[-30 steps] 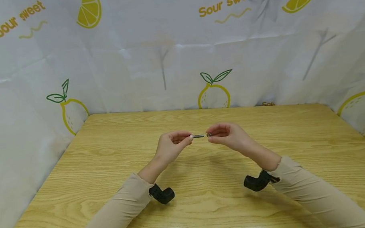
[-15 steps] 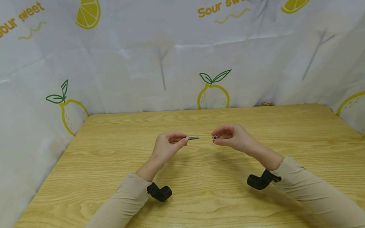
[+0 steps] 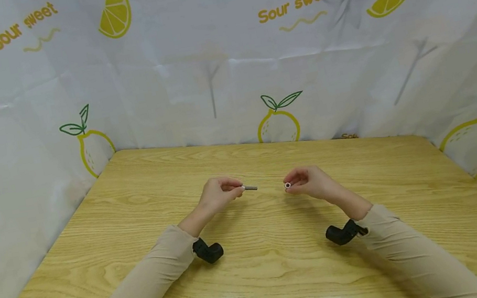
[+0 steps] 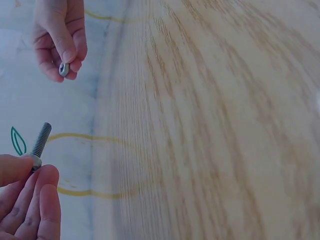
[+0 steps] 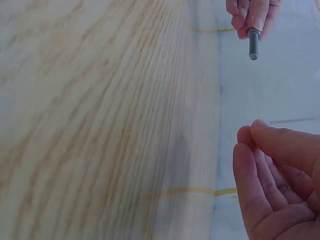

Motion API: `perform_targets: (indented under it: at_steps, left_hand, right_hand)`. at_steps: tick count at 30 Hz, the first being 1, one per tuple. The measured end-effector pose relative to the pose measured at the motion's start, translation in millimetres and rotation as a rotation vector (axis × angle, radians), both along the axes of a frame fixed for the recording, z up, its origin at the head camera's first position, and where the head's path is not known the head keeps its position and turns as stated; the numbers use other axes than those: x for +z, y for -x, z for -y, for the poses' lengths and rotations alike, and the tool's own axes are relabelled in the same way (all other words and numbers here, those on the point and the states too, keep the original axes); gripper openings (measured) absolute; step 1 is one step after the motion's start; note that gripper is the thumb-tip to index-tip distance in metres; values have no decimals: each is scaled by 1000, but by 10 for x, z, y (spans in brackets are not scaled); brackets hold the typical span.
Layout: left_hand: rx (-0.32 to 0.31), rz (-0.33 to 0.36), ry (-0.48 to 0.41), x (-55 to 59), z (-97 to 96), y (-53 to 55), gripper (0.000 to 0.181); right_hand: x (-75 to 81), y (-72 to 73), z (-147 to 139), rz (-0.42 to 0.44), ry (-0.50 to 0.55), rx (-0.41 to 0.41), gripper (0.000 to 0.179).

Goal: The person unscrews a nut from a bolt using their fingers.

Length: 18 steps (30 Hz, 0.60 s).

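Note:
My left hand [image 3: 217,196] pinches a metal bolt [image 4: 42,140] by its head between thumb and fingers. The threaded shank sticks out toward the right hand, seen in the head view. Across a gap, my right hand [image 3: 313,182] pinches a small metal nut [image 3: 287,185], its hole showing. In the left wrist view the nut [image 4: 64,69] sits at the right hand's fingertips. The right wrist view shows the bolt [image 5: 254,44] end-on in the left hand, while the nut is hidden there behind the fingers. Bolt and nut are apart.
Both hands are over a wood-grain table [image 3: 262,283]. White cloth printed with lemons [image 3: 180,90] stands behind and at both sides. A black wrist camera mount [image 3: 208,251] is on the left wrist, another [image 3: 342,233] on the right.
The hands have drawn apart, widening the gap between bolt and nut. Both have come slightly lower in the head view. The nut has turned so its hole shows more.

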<state>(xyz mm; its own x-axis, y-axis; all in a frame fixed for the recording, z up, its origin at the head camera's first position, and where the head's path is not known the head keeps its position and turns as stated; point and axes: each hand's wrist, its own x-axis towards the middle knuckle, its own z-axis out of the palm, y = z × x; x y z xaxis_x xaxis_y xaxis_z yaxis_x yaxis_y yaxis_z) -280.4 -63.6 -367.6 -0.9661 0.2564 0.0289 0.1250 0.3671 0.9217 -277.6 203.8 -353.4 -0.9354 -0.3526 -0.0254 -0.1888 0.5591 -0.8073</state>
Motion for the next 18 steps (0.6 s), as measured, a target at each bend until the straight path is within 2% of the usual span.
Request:
perform_targets:
  at_steps: [13, 18]
  left_hand:
    - [-33, 3, 129, -36, 51, 45, 18]
    - [-35, 3, 140, -47, 63, 62, 18]
  right_hand:
    - [-115, 76, -89, 21, -92, 51, 26]
    - [-137, 92, -85, 5, -129, 48, 26]
